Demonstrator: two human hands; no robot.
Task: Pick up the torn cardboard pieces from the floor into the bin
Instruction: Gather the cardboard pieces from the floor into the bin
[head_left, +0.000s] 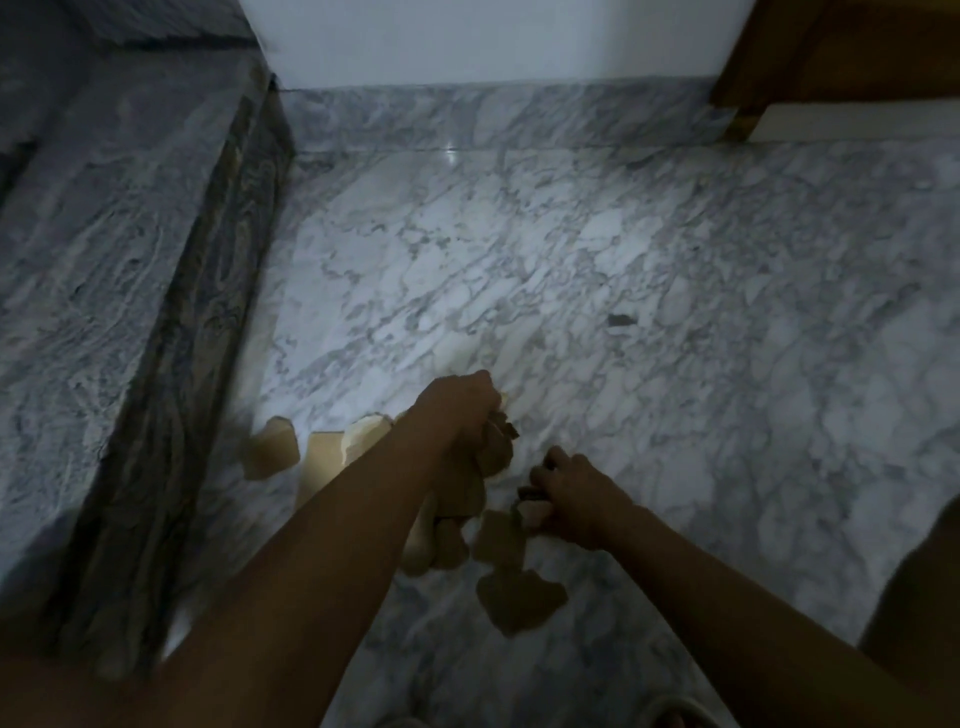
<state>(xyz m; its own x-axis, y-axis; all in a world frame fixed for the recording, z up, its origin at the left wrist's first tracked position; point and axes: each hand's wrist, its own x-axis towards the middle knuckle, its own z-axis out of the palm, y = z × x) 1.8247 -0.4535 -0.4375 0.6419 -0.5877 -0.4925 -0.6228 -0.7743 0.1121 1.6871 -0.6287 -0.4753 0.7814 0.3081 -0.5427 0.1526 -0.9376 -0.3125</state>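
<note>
Several torn brown cardboard pieces lie on the marble floor (597, 270). My left hand (460, 410) grips a bunch of cardboard pieces (485, 467) that hang below its fist. My right hand (569, 491) is low on the floor, its fingers curled round a small cardboard scrap (532, 506). A loose piece (519, 597) lies just in front of me, another piece (272, 447) sits at the left by the step, and a paler strip (324, 457) lies beside it. No bin is in view.
A raised marble step (130, 260) runs along the left. A white wall (467, 36) and marble skirting close the far side, with a wooden door frame (753, 67) at the upper right. A small dark chip (621, 320) lies on the floor. A dark shape (919, 582) sits at the right edge.
</note>
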